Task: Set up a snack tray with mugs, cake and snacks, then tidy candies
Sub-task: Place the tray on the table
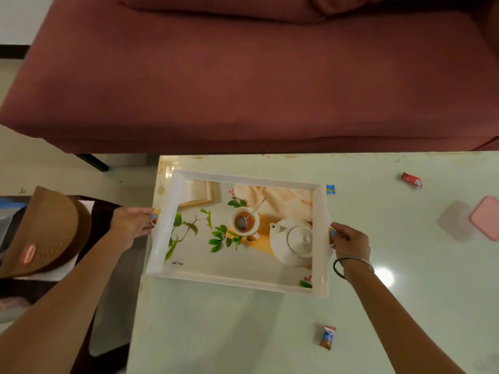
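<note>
A white rectangular tray (pixel 237 280) with a printed picture of a teapot, a cup and leaves lies at the left end of the pale table (pixel 243 333). Nothing real stands on it. My left hand (pixel 132 225) grips its left handle and my right hand (pixel 349 240), with a bangle on the wrist, grips its right handle. Three wrapped candies lie loose on the table: a blue one (pixel 330 189) just past the tray's far right corner, a red one (pixel 411 180) farther right, and an orange-and-blue one (pixel 327 337) near the front.
A pink lidded box (pixel 486 218) sits at the table's right edge. A dark red sofa (pixel 256 90) runs along the far side. To the left, a brown woven hat (pixel 43 230) rests on a low dark stand.
</note>
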The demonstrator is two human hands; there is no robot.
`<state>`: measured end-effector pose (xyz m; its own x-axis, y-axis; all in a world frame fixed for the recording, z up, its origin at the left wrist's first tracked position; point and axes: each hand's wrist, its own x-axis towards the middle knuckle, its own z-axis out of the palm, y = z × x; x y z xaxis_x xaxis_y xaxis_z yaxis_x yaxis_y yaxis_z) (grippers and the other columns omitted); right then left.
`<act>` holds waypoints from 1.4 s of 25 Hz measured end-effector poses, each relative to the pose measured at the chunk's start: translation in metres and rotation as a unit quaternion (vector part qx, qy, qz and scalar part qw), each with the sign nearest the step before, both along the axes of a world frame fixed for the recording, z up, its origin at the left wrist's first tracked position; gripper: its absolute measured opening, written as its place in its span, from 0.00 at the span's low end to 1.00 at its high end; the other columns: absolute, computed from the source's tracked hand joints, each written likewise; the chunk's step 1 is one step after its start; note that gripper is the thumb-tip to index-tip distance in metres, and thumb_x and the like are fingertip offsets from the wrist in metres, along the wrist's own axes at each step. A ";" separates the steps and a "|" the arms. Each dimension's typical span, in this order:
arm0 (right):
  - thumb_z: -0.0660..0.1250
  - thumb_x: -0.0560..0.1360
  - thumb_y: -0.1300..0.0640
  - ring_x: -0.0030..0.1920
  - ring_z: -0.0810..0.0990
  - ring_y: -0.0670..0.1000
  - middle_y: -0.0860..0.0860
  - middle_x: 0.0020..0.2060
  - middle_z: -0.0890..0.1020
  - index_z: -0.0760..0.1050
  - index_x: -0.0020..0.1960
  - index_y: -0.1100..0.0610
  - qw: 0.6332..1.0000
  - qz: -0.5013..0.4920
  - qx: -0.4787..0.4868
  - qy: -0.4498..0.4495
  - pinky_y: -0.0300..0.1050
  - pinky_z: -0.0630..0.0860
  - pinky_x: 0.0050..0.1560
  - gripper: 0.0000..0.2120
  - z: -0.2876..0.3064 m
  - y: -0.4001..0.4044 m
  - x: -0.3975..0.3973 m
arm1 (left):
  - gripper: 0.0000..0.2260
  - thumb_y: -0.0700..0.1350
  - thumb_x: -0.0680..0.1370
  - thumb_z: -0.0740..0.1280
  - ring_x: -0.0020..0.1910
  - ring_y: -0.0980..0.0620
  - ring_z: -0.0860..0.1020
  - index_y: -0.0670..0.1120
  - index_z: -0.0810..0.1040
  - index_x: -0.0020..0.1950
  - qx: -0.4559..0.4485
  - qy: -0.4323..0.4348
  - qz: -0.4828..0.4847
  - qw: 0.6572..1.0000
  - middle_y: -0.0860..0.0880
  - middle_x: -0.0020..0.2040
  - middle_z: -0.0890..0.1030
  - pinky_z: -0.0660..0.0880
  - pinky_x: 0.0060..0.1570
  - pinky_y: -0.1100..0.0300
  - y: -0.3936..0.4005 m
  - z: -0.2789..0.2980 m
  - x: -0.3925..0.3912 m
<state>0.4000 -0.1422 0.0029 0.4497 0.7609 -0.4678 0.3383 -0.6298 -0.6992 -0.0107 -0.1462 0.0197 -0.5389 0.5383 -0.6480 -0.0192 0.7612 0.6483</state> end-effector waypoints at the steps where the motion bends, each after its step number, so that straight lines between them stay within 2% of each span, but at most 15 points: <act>1: 0.66 0.74 0.65 0.48 0.81 0.59 0.59 0.49 0.83 0.80 0.55 0.58 1.000 0.015 -0.002 -0.001 0.49 0.76 0.55 0.11 0.000 -0.002 0.005 | 0.01 0.33 0.73 0.68 0.30 0.50 0.81 0.37 0.77 0.42 -0.001 -0.005 0.003 1.000 0.37 0.53 0.79 0.78 0.40 0.53 -0.015 0.000 0.004; 2: 0.65 0.74 0.66 0.49 0.81 0.60 0.58 0.51 0.83 0.80 0.55 0.58 1.000 0.027 -0.008 -0.005 0.51 0.76 0.57 0.12 0.001 -0.004 0.010 | 0.02 0.33 0.72 0.68 0.30 0.50 0.81 0.37 0.77 0.44 -0.002 -0.009 0.002 1.000 0.37 0.52 0.79 0.77 0.41 0.52 -0.028 0.000 0.007; 5: 0.63 0.74 0.68 0.52 0.80 0.60 0.57 0.54 0.82 0.80 0.56 0.58 0.998 0.053 -0.025 -0.002 0.56 0.75 0.60 0.13 -0.003 -0.012 0.020 | 0.10 0.32 0.71 0.69 0.42 0.43 0.80 0.36 0.77 0.53 -0.013 -0.010 0.013 1.000 0.36 0.55 0.79 0.77 0.49 0.47 -0.053 -0.007 0.014; 7: 0.62 0.74 0.69 0.54 0.79 0.61 0.58 0.55 0.82 0.80 0.56 0.58 0.998 0.063 -0.030 -0.004 0.58 0.75 0.61 0.14 -0.006 -0.018 0.026 | 0.12 0.32 0.71 0.69 0.46 0.42 0.80 0.36 0.78 0.54 -0.016 -0.008 0.026 0.999 0.37 0.55 0.80 0.77 0.50 0.46 -0.063 -0.011 0.019; 19: 0.64 0.73 0.71 0.56 0.79 0.61 0.59 0.55 0.81 0.79 0.57 0.60 0.997 0.080 -0.022 0.008 0.58 0.74 0.62 0.16 -0.026 -0.025 0.040 | 0.11 0.34 0.69 0.72 0.46 0.43 0.80 0.38 0.79 0.51 -0.009 0.002 0.051 0.999 0.38 0.54 0.80 0.78 0.51 0.45 -0.079 -0.020 0.030; 24: 0.65 0.73 0.71 0.55 0.79 0.60 0.58 0.55 0.82 0.79 0.57 0.60 0.997 0.077 -0.020 0.002 0.58 0.75 0.62 0.15 -0.032 -0.024 0.042 | 0.11 0.35 0.70 0.71 0.43 0.45 0.79 0.39 0.79 0.52 -0.022 0.018 0.059 0.998 0.40 0.54 0.80 0.77 0.48 0.47 -0.080 -0.025 0.033; 28: 0.64 0.73 0.71 0.55 0.79 0.60 0.58 0.55 0.82 0.79 0.57 0.60 0.997 0.077 -0.020 -0.006 0.57 0.75 0.61 0.15 -0.034 -0.024 0.041 | 0.11 0.35 0.70 0.71 0.43 0.45 0.79 0.40 0.79 0.52 -0.029 0.029 0.064 0.997 0.41 0.54 0.79 0.77 0.50 0.46 -0.079 -0.029 0.034; 32: 0.64 0.73 0.71 0.54 0.79 0.59 0.58 0.54 0.82 0.79 0.57 0.59 0.996 0.085 -0.023 -0.024 0.55 0.76 0.60 0.16 -0.036 -0.022 0.041 | 0.09 0.36 0.70 0.71 0.42 0.46 0.79 0.42 0.79 0.48 -0.035 0.032 0.062 0.997 0.41 0.53 0.80 0.78 0.49 0.47 -0.078 -0.029 0.033; 35: 0.63 0.73 0.70 0.49 0.78 0.53 0.58 0.54 0.82 0.78 0.58 0.58 0.993 0.105 -0.027 -0.056 0.48 0.74 0.57 0.16 -0.032 -0.023 0.040 | 0.10 0.36 0.70 0.71 0.44 0.45 0.80 0.41 0.80 0.50 -0.036 0.035 0.072 0.996 0.41 0.55 0.80 0.78 0.51 0.46 -0.079 -0.030 0.034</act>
<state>0.4398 -0.1652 -0.0288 0.3355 0.8180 -0.4673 0.5389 -0.5735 -0.6170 0.0235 -0.2250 -0.0103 -0.6521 0.4057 -0.6405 -0.0886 0.7983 0.5958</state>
